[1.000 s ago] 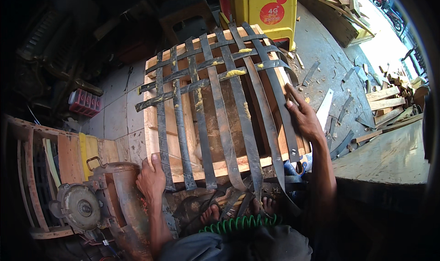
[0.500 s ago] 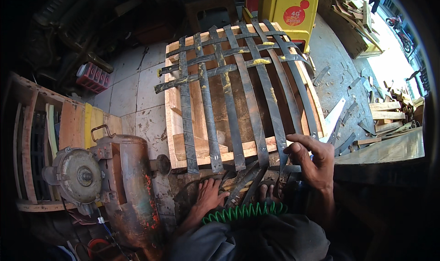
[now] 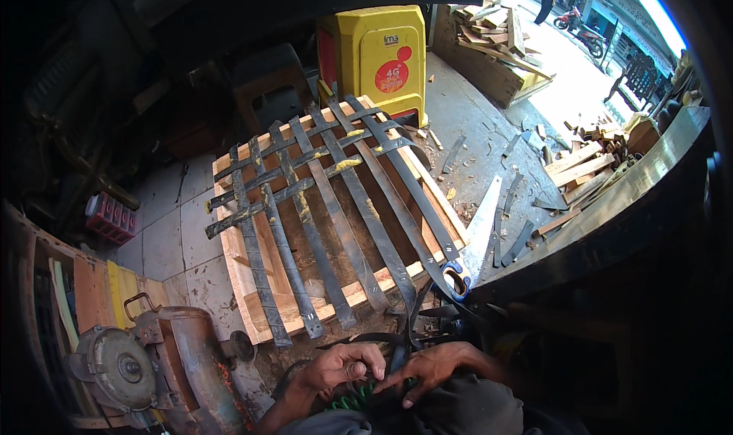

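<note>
Here's my left hand (image 3: 343, 368), low over my lap, fingers curled and thumb tucked in; whether anything is pinched there, I can't tell. My right hand (image 3: 435, 365) meets it just beside, fingers reaching across toward it; its grip is hidden too. Close together like this, they look set for something small. Right under them sits a green coiled plastic hose (image 3: 347, 399).

Just beyond my hands, here's the pale, rectangular wooden frame (image 3: 240, 288), with long, flat black rubber strips (image 3: 380, 232) laid across it. Their ends overhang the near rail toward me, probably left long to give something to pull on. On the far side they cross other strips, which likely keeps them spaced.

Past my right hand, a handsaw with a blue handle (image 3: 484, 225) lies beside the frame, handle my way, handy for that side. Out left of my left hand stands a rusty brown metal tank (image 3: 195, 358); farthest ahead, a yellow plastic stool (image 3: 382, 34) stands behind the frame.
</note>
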`<state>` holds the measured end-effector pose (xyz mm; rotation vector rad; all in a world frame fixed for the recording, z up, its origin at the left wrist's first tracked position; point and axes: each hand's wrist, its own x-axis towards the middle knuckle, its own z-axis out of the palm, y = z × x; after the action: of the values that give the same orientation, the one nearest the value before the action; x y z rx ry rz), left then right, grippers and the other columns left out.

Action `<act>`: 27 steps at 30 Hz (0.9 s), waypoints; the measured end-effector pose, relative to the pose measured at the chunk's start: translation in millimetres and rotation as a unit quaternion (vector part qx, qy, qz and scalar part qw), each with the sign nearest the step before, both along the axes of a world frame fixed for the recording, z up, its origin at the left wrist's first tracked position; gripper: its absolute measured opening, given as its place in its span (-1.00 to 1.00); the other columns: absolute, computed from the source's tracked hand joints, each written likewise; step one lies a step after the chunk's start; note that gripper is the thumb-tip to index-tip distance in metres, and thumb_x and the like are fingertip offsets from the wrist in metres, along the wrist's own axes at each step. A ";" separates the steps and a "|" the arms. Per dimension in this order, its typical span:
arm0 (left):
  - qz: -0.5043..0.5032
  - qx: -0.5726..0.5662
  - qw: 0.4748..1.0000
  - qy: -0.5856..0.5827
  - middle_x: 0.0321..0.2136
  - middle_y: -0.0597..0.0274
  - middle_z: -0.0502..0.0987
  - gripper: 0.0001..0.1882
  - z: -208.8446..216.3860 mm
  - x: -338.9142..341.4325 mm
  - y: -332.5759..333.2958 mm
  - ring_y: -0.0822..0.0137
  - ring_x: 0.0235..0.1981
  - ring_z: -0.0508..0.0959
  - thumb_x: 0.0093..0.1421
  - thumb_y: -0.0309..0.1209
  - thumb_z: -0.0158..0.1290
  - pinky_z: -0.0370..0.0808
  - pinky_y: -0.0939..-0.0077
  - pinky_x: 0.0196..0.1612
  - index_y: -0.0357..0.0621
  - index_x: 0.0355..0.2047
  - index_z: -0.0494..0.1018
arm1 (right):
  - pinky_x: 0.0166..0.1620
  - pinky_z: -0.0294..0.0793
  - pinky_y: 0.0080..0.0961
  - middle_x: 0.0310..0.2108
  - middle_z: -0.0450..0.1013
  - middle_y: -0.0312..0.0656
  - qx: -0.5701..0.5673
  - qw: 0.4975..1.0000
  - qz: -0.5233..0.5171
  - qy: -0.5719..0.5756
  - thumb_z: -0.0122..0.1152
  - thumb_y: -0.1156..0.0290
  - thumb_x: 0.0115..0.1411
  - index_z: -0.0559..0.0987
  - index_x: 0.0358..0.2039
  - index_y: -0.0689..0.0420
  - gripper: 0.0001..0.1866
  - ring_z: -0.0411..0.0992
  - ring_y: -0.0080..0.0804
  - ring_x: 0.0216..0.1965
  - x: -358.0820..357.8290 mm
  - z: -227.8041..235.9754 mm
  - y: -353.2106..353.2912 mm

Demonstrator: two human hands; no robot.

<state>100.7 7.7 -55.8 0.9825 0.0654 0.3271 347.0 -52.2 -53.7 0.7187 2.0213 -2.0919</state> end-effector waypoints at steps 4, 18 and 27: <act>0.024 0.132 0.972 0.194 -0.09 0.04 0.53 -0.55 -18.3 -6.8 -3.1 0.22 -0.06 0.55 0.40 -0.09 0.02 0.46 0.30 0.03 -0.28 -0.04 0.48 | 0.19 0.39 -0.07 0.11 0.47 0.11 0.154 0.973 -0.074 -0.156 0.16 -0.09 0.27 0.36 0.28 0.08 -0.30 0.43 0.11 0.14 4.4 -43.1 -8.4; -0.189 0.282 0.816 0.468 0.06 -0.15 0.54 -0.28 -84.7 -9.6 -38.6 -0.01 0.07 0.56 0.34 0.20 -0.07 0.48 0.17 0.09 -0.01 0.32 0.27 | -0.14 0.51 -0.01 -0.18 0.56 0.06 0.205 0.916 -0.135 -0.317 0.13 -0.25 0.21 0.55 -0.03 0.11 -0.35 0.56 0.07 -0.15 40.6 -71.6 -58.1; -0.114 0.315 0.776 0.534 -0.09 -0.02 0.63 -0.43 -82.3 -5.1 -30.0 0.03 -0.12 0.65 0.36 0.06 -0.02 0.53 0.20 -0.01 -0.14 0.14 0.45 | -0.24 0.55 -0.10 -0.29 0.49 -0.01 0.368 0.674 -0.512 -0.384 0.05 0.27 0.26 0.55 -0.22 0.08 -0.80 0.55 0.05 -0.25 65.1 -130.3 -23.0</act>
<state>95.5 -22.3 -138.0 1.7333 0.9206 -0.5226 412.1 -75.2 -184.0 2.7589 1.9320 -0.5763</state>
